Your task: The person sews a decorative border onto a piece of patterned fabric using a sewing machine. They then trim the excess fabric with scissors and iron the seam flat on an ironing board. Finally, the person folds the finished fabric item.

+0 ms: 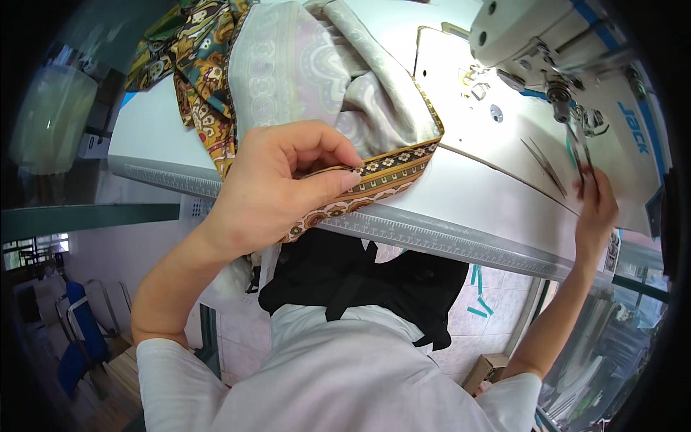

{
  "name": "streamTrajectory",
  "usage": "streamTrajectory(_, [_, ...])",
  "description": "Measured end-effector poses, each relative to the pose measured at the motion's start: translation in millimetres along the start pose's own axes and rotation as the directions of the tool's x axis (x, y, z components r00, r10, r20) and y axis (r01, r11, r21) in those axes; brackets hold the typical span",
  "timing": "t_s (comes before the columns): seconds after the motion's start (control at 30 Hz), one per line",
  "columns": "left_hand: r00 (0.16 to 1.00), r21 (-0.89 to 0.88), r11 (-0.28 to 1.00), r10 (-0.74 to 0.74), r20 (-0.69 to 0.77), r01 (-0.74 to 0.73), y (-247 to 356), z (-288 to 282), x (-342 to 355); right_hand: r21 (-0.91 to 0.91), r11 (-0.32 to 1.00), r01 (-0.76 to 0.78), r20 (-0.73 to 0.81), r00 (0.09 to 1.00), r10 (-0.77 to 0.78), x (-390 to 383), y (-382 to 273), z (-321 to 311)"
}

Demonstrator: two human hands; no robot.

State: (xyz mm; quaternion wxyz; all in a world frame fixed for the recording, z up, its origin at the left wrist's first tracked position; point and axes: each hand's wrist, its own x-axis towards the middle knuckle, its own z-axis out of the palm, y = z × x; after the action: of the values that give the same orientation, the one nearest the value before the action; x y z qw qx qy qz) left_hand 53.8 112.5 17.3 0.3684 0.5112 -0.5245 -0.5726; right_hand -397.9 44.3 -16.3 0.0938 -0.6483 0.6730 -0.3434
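My left hand [288, 183] pinches the edge of a patterned fabric band [392, 164] in gold, black and olive, near the table's front. The fabric continues behind it, showing a pale reverse side [281, 61] and a colourful printed side [194, 79]. At the right, my right hand [596, 198] is closed on a long metal tool [581, 151], perhaps snips or tweezers, below the needle area of a white sewing machine [518, 36]. Pointed tweezers [543, 167] lie on the machine bed just left of that hand.
A grey ruler strip [432, 235] runs along the white table's [147, 144] front edge. Blue folded chairs [83, 331] stand at lower left. Teal strips [481, 302] lie on the tiled floor below, near a cardboard box [484, 374]. Clear plastic sheeting [590, 360] is at lower right.
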Motion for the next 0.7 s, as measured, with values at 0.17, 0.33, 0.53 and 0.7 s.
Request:
streamTrajectory(0.17, [0.999, 0.014, 0.999, 0.029, 0.019, -0.029, -2, 2, 8, 0.891, 0.408, -0.2, 0.232, 0.972, -0.031, -80, -39, -16])
streamTrajectory(0.33, [0.999, 0.03, 0.998, 0.048, -0.002, -0.048, 0, 5, 0, 0.852, -0.051, -0.522, 0.491, 0.828, -0.271, -123, -112, 45])
streamTrajectory(0.53, [0.999, -0.101, 0.994, 0.042, -0.023, -0.045, 1, 10, -11, 0.565, -0.037, -0.825, 0.822, 0.566, -0.067, -143, -206, 89])
streamTrajectory(0.7, [0.999, -0.165, 0.986, 0.032, -0.003, -0.032, -1, 9, -16, 0.639, -0.101, -0.762, 0.766, 0.643, -0.005, -129, -237, 110])
